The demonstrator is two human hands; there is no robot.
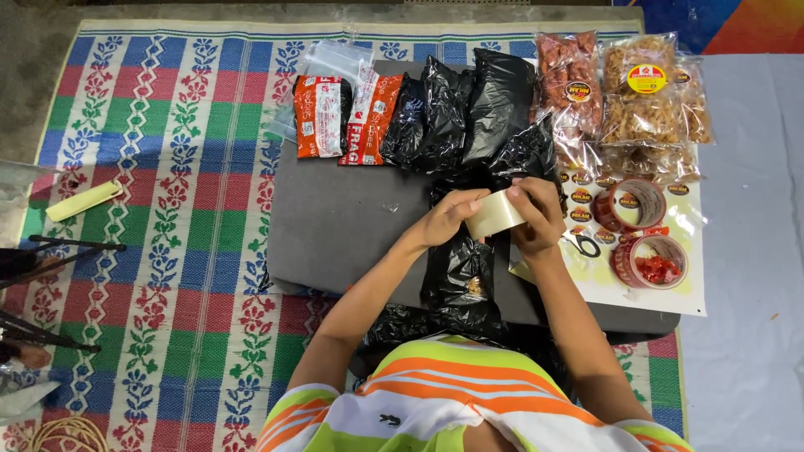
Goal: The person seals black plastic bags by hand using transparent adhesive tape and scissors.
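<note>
Clear tape roll (496,214) sits between both hands, right above the black bag (459,276). The right hand (536,216) grips it; left hand (448,219) pinches its edge.

From my remote seat I see a black plastic parcel (459,269) lying lengthwise in front of me on the grey board (335,226). At the board's far edge stands a row of more black plastic parcels (469,109), glossy and crumpled. Left of them lie two orange-and-white mailer pouches (343,117), and just behind those some clear plastic bags (331,63). To the far right I count several clear snack packets (624,92) of brown fried pieces, each with a round red-and-yellow label (646,78). Below them a sheet of small round dark stickers (581,201) lies flat, white-backed, beside two red-printed tape rolls (641,230).
</note>
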